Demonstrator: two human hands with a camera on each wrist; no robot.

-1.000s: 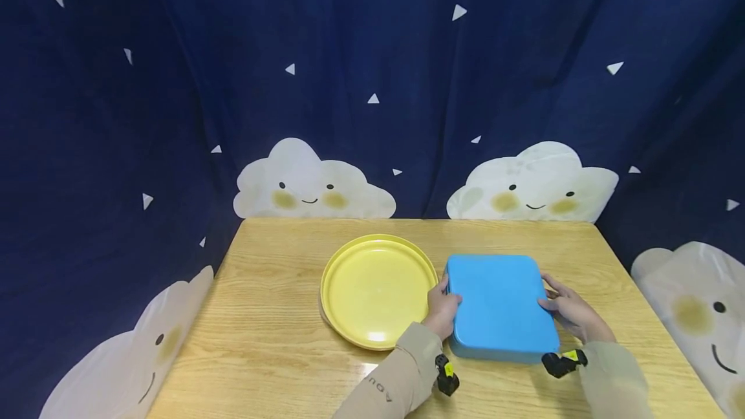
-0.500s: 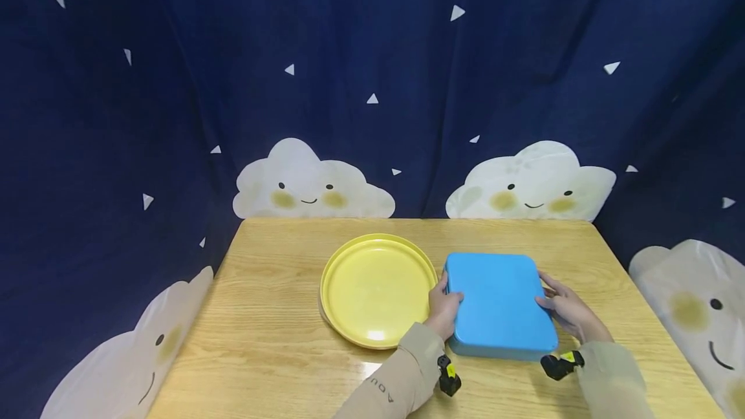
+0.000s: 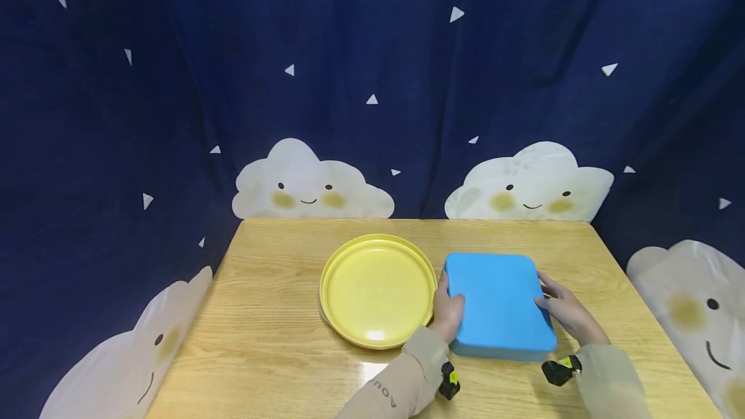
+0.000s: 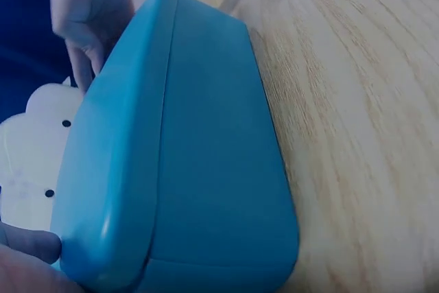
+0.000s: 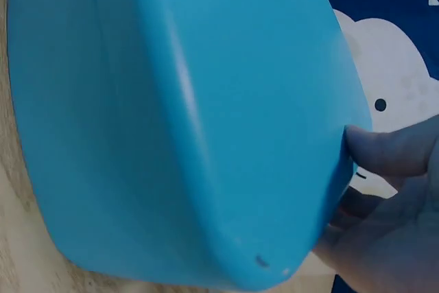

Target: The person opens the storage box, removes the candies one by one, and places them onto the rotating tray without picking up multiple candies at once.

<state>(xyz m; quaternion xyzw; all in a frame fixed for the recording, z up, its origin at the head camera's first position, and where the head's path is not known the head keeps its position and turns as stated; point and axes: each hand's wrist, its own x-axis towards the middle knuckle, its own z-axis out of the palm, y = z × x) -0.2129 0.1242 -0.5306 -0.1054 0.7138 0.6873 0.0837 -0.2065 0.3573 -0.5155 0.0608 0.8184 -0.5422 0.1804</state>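
Observation:
A blue square box (image 3: 500,302) with rounded corners lies on the table, its smooth lid on top. In the left wrist view, a seam between lid (image 4: 103,169) and body (image 4: 219,149) runs along the side. My left hand (image 3: 447,309) grips the box's left side, thumb on the lid's edge and fingers down along the side. The right hand (image 3: 567,312) holds the opposite side, its thumb (image 5: 384,149) pressed to the lid's edge and its fingers lower, partly hidden behind the box.
A round yellow plate (image 3: 378,293) with a raised rim lies just left of the box, close to my left hand. Wooden table (image 3: 262,341) surrounds both. A dark blue curtain (image 3: 349,37) with white clouds hangs behind and at the sides.
My left hand and sleeve have shifted slightly right along the box's side. The box and right hand stay almost where they were; the whole view drifts a little.

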